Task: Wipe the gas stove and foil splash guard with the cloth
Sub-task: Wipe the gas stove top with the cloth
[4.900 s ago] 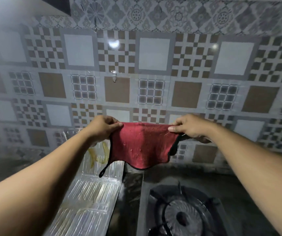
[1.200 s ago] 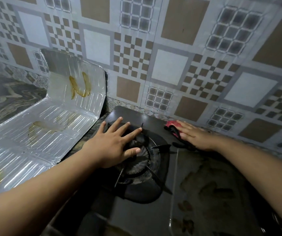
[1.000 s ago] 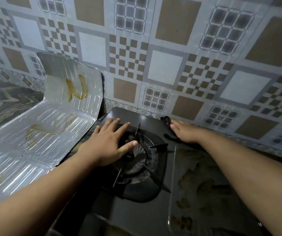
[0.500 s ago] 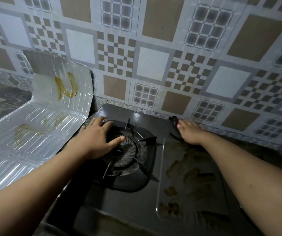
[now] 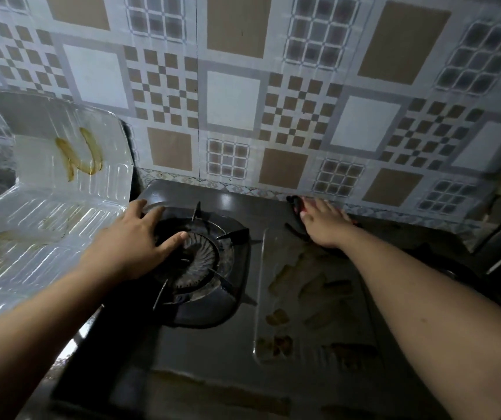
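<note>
Two hands on the stove, cloth now at the back edge

Two hands are down on the stove (image 5: 273,298). The right hand (image 5: 323,225), upper right of centre in the frame, lies flat with fingers stretched, pressing the cloth (image 5: 299,204) against the stove top just in front of the tiled wall (image 5: 231,98). Only a red sliver and dark trim of the cloth show past the fingertips; the rest is hidden under the palm. That grip is a flat press, not a clench. The left hand (image 5: 131,244) is spread open over the left rim of the burner (image 5: 194,256), holding nothing, apparently bracing.

Seconds ago the cloth hung stretched between both hands in the air. Since then it has come down to the rear of the stove, and over the last second the right hand has moved only slightly along that back strip, covering more of the cloth than before. I read this as the first wiping strokes, early in the task.

Much remains. Brownish stains (image 5: 309,298) mark the panel in the lower centre, nearer than the cloth and apart from it. The foil guard (image 5: 46,222), at the left of the frame beside the stove, carries yellow-brown streaks (image 5: 79,153) on its upright part and looks untouched. The likely next call is pulling the cloth toward the stains with firm pressure; thin foil may crumple under the same force.
</note>
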